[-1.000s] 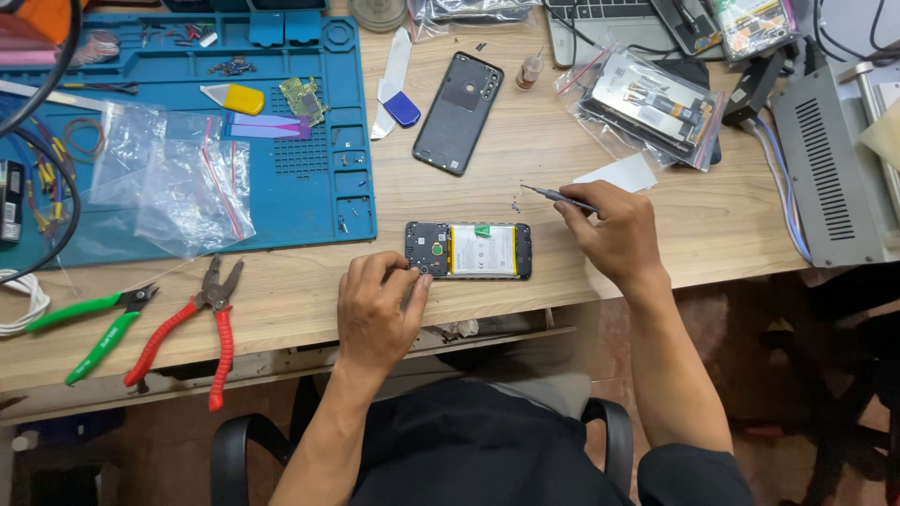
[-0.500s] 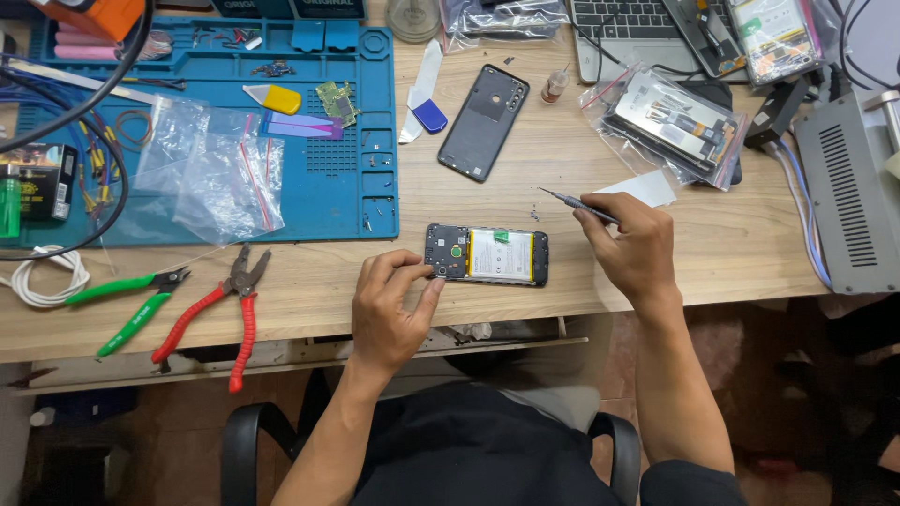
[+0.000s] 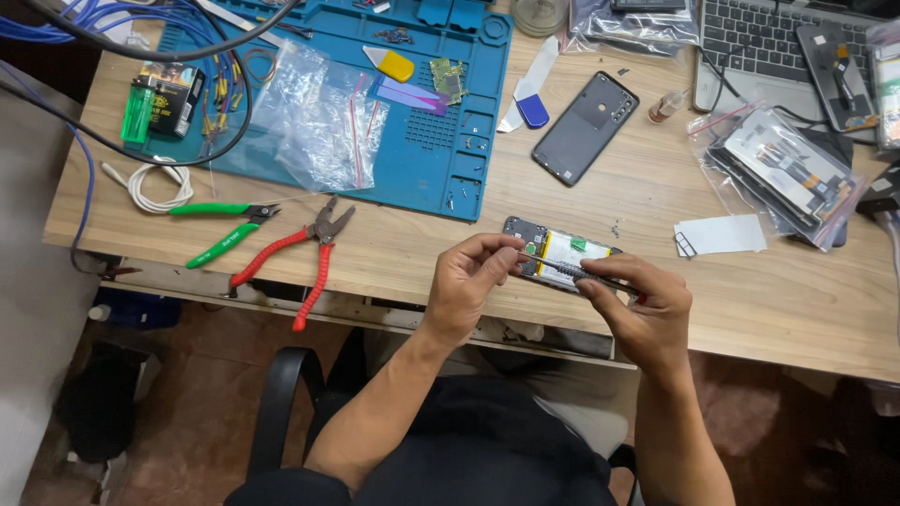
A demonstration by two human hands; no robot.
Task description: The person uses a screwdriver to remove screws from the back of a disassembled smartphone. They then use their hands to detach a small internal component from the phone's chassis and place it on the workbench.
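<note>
While the opened phone [image 3: 562, 255] is lying near the front edge of the desk [image 3: 394, 253] with its back off and its battery showing, both hands are working over it. The left hand [image 3: 469, 286] is gripping the phone's left end, fingers curled and pinched on its edge. The right hand [image 3: 642, 305] is closing its fingers on a thin tool [image 3: 567, 270], which is lying across the phone with its tip pointing left toward the left hand's fingertips; whether the tip is touching the board I cannot tell.

Just above the phone, the dark back cover [image 3: 586, 126] is lying tilted on the wood, apart from the phone. A small white sheet [image 3: 720, 234] is sitting to the right of the phone. Beyond it, a clear bag [image 3: 783, 178] is holding dark flat phone parts, and more bagged parts are lying along the far edge beside a laptop [image 3: 769, 42].

To the left, a blue mat [image 3: 441, 159] is carrying an empty-looking clear bag [image 3: 319, 122], a yellow pick [image 3: 392, 64], a small green circuit board [image 3: 448, 80] and purple strips [image 3: 405, 96]; its moulded compartments are holding tiny bits too small to tell. A blue and white pry tool [image 3: 530, 98] is lying just off the mat's right edge. In front of the mat, red pliers [image 3: 300, 258] and green cutters [image 3: 220, 230] are lying side by side, with a coiled white cable [image 3: 155, 187] further left.
</note>
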